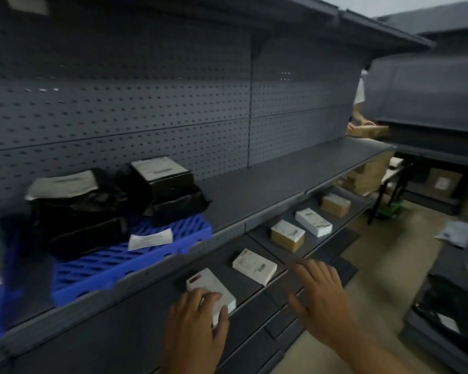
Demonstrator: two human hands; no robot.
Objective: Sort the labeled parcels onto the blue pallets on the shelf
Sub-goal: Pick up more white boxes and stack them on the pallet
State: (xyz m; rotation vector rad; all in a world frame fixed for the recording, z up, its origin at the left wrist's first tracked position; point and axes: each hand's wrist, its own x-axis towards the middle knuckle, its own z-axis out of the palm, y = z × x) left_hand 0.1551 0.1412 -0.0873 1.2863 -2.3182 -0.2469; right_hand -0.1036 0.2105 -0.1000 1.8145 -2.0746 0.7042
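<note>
Grey lower shelf (152, 314), left hand (197, 317) gripping white parcel (210, 286), right hand (319, 295) spread

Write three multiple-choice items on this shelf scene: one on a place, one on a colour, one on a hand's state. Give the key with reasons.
1. Where does the left hand rest?
A. on the white box nearest the camera
B. on the blue pallet
C. on the floor

2. What colour is the pallet under the black parcels?
A. green
B. blue
C. red

3. How is the right hand?
A. closed on a brown box
B. holding a black bag
C. open, holding nothing

Key: 1 A, its fingers lie on that white box on the lower shelf. 2 B, the grid surface is blue. 3 C, its fingers are spread above the shelf edge.
</note>
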